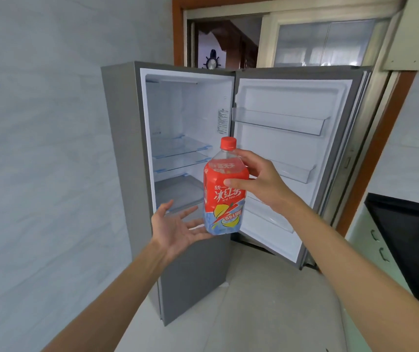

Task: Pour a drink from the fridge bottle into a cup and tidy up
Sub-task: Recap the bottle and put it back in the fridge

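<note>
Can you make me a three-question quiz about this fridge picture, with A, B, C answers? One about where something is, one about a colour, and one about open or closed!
1. Where is the clear plastic ice tea bottle with the red label?
A. On a glass shelf
B. Held in front of the fridge
C. On the floor

2. What colour is the bottle's screw cap?
A. Red
B. Green
C. White

3. How is the grey fridge's upper door?
A. Shut
B. Taken off
C. Swung wide open

Answers:
1 B, the right hand grips its upper part while the open left hand sits by its base.
2 A, the cap shows bright red.
3 C, its inner racks face us.
</note>
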The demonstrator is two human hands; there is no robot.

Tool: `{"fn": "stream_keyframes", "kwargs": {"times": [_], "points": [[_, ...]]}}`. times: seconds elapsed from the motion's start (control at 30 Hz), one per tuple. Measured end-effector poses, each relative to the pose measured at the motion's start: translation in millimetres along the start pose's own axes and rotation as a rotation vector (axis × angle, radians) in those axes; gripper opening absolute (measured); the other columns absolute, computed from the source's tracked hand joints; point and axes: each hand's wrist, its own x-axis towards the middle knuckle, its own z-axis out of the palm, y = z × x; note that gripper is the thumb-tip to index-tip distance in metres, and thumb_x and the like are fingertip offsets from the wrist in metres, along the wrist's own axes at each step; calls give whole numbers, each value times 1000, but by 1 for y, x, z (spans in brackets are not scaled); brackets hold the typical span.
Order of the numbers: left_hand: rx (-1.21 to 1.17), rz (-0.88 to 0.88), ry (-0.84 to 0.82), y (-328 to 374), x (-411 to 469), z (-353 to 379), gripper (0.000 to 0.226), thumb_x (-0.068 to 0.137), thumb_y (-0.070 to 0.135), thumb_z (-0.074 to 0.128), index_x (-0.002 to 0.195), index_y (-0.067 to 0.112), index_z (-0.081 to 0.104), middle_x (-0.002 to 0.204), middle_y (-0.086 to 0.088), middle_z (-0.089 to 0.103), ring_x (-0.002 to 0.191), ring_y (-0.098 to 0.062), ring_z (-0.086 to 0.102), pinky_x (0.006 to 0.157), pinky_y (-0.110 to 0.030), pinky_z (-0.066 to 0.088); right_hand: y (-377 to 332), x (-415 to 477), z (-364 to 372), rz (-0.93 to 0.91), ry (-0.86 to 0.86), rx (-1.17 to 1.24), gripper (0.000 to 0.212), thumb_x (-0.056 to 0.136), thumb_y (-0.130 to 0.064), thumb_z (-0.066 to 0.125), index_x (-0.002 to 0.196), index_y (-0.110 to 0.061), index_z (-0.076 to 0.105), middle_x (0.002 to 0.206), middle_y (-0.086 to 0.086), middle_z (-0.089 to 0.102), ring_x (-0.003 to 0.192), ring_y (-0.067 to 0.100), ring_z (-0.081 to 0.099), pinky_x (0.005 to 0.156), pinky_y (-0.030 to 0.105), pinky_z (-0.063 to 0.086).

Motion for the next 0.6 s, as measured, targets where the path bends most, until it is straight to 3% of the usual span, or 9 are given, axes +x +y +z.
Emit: {"fn": "stream_keyframes", "kwargs": {"times": [0.27,0.6], "points": [[24,69,60,1,68,27,66,94,54,35,131,2,51,126,-33,58,116,-54,56,94,-65,46,44,64,-47,-22,-38,42,60,76,-21,83,129,-34,57,119,-11,69,107,10,66,78,25,59],[23,85,101,14,122,23,62,94,53,36,131,4,49,128,-33,54,115,-54,55,89,-66,46,88,118,-58,-14,-68,48,60,76,-27,83,130,-34,57,120,-10,68,109,14,66,83,33,60]]}}
